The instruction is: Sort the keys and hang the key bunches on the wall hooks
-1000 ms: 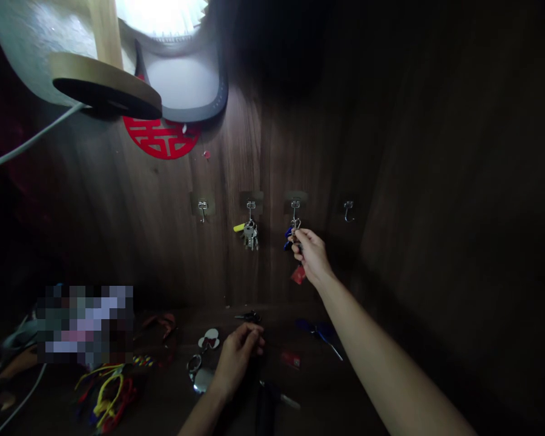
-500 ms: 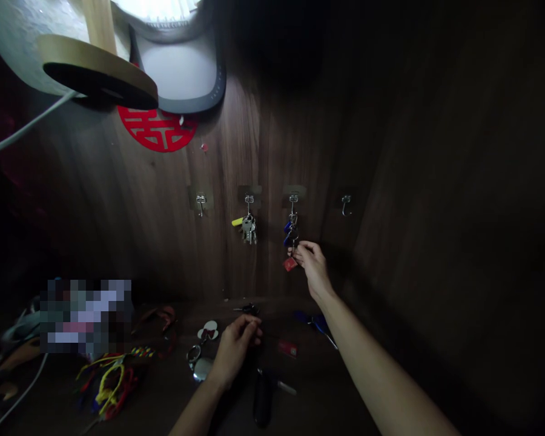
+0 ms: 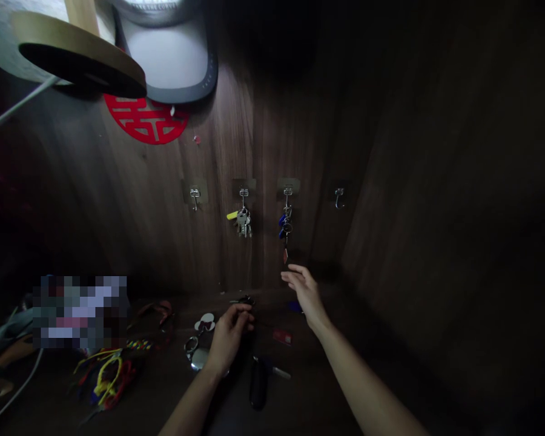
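Note:
My right hand point(image 3: 305, 295) is open, its fingers apart, just below a small red tag point(image 3: 286, 257). That tag hangs from a bunch of keys with blue heads point(image 3: 284, 224) on a metal wall hook point(image 3: 288, 194). My left hand point(image 3: 231, 334) rests low over the shelf, fingers loosely bent, and nothing shows in it. Right beyond its fingertips lies a dark key point(image 3: 244, 300). Beside it on the left is a keychain point(image 3: 204, 323) with a white, ear-shaped charm, a ring and a silvery round piece, partly covered by the hand.
Silver keys with a yellow tag point(image 3: 243, 222) hang on another hook. Bare hooks point(image 3: 195, 197) point(image 3: 339, 197) flank them. On the shelf point(image 3: 318, 387) lie a black key fob point(image 3: 257, 384), a red card point(image 3: 282, 336), a blue item point(image 3: 295, 306) and colourful cords point(image 3: 106, 381). A lamp base point(image 3: 79, 51) juts in upper left.
My right hand has let go of the red tag and moved down, away from it. The tag now hangs free and has turned. The view has shifted slightly; my left hand stays by the keychain.

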Demonstrator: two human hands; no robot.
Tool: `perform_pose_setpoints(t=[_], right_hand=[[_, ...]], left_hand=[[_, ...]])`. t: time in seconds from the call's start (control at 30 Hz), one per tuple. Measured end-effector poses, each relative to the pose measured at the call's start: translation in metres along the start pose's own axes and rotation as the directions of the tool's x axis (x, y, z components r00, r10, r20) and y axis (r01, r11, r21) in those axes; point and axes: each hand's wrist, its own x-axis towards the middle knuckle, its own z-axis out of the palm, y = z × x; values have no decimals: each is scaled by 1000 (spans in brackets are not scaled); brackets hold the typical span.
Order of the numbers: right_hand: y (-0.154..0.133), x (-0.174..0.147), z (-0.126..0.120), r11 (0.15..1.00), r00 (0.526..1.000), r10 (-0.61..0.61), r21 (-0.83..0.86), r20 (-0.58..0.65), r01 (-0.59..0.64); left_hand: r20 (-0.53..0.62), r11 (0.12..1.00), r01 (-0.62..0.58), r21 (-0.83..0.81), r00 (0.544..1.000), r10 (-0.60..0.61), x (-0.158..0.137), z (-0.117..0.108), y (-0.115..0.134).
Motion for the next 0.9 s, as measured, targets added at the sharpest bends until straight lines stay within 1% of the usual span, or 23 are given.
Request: perform_pose_setpoints(t=[0.1,0.2,0.3,0.37,0.43,0.53,0.63,0.7,0.8,0.9], right_hand=[[13,-13,3,1000,999,9,-29,48,-7],[27,-25,8,999,993,-6,-52,114,12],[40,-35,14,989,978,-54,-124,201,80],[45,-40,17,963,959,-98,-219,266,160],[46,-44,19,901,933,-146,-345,330,263],[43,-49,19,757,887,-171,-518,429,397],[40,-53,19,617,863,-108,-647,494,448],[39,-55,19,542,852,-66,-698,520,468],[39,-57,19,473,835,-56,-722,548,506],[38,-57,18,446,825,-80,-720,559,531]], left_hand=[[-90,1000,-24,-18,996,22,1,0,0],[-168,997,-77,-16,983,73,2,-2,2],[-216,992,-120,40,968,126,3,-6,6],[-237,983,-145,110,957,168,3,-10,9],[-246,969,-169,180,946,210,3,-14,11],[-256,950,-184,252,934,249,3,-17,11],[-253,942,-181,281,933,255,4,-17,9],[-235,945,-179,275,940,247,4,-15,8],[-217,946,-180,269,946,242,3,-14,8],[-205,941,-192,278,945,253,3,-14,8]])
